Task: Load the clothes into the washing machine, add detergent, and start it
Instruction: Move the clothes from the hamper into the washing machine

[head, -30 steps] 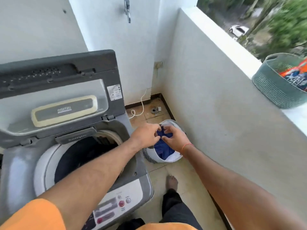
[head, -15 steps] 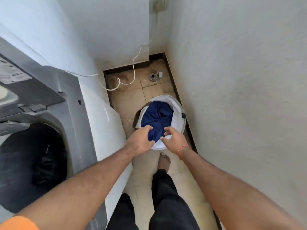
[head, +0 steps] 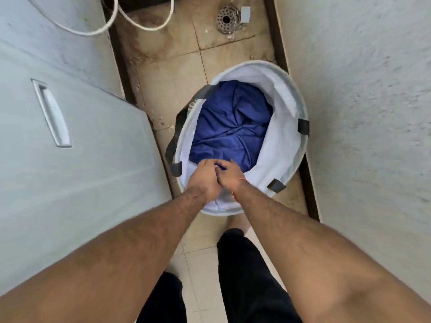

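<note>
Head view: both hands (head: 215,174) grip blue cloth (head: 231,127) in hamper (head: 289,108).

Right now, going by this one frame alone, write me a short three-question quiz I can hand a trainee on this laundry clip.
1. True or false: both hands are at the blue cloth inside the basket.
2. Which sits nearest the top edge of the frame?
A. the floor drain
B. the basket
C. the black trousers
3. Fill in: the machine stands on the person's ____ side.

Key
1. True: the left hand and the right hand meet at the cloth's near edge, fingers curled on it.
2. A
3. left
</note>
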